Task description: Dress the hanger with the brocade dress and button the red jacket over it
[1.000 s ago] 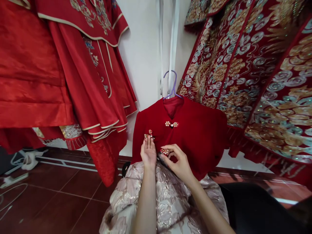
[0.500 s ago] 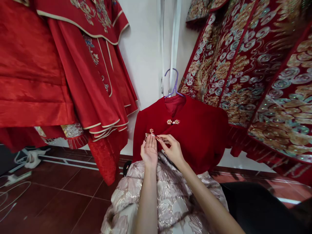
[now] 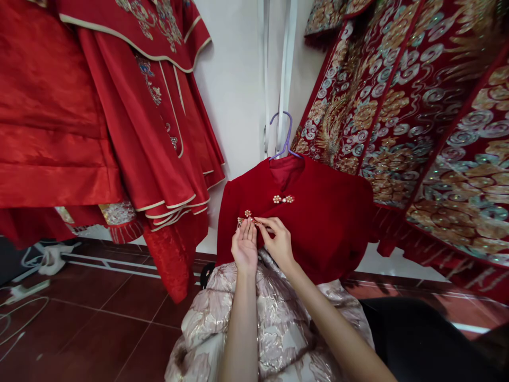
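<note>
A red velvet jacket (image 3: 322, 223) hangs on a purple hanger (image 3: 287, 140), with a beaded flower clasp (image 3: 283, 199) fastened below its collar. My left hand (image 3: 245, 249) is palm up at the jacket's front, its fingers stretched out and touching a beaded ornament (image 3: 247, 213). Beside those fingertips, my right hand (image 3: 279, 241) pinches the slim end of a beaded clasp (image 3: 256, 222) between thumb and forefinger. The fingers partly hide this small piece. Beneath both hands lies a pale, shiny floral skirt (image 3: 214, 313).
Red garments with light piping (image 3: 147, 138) hang at the left. A heavily embroidered red and gold gown (image 3: 397, 116) hangs at the right. White rack poles (image 3: 283, 69) stand behind the hanger. Light shoes (image 3: 51, 260) and cables (image 3: 27, 318) lie on the dark red tiled floor.
My right hand has shifted very slightly left, closer to the left fingertips. It keeps its pinch at the beaded clasp, and my left hand stays palm up.
</note>
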`<state>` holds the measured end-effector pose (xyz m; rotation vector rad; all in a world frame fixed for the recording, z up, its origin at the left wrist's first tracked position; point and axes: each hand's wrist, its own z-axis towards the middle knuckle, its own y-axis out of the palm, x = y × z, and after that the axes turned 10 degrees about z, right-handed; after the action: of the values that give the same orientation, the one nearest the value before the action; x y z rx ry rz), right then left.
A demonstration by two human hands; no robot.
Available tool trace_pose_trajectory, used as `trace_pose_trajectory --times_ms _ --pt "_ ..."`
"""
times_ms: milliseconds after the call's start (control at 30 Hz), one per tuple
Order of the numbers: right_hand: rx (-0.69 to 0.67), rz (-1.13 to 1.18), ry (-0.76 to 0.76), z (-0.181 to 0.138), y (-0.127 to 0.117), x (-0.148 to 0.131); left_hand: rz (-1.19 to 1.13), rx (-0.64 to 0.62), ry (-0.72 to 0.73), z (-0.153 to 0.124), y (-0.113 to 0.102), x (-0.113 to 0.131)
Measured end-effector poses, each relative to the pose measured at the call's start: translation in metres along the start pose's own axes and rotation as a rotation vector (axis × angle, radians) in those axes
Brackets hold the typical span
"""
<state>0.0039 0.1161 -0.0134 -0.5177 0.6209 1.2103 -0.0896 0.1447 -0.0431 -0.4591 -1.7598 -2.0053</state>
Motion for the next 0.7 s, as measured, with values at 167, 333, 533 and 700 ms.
trace_pose_trajectory --times_ms 167,333,533,700 --pt "-0.024 -0.055 -0.013 0.004 0.0 0.0 0.199 0.0 0.092 0.004 0.002 -0.002" --pt "-0.028 -0.08 -0.027 0.008 0.001 -0.003 0.575 -0.005 0.318 0.004 0.012 0.005" --pt "-0.067 -0.11 -0.053 0.016 0.002 -0.004 0.837 0.026 0.422 0.007 0.024 0.022" --pt "-0.065 -0.101 -0.044 0.02 0.0 -0.005 0.925 -0.034 0.455 0.01 0.029 0.029"
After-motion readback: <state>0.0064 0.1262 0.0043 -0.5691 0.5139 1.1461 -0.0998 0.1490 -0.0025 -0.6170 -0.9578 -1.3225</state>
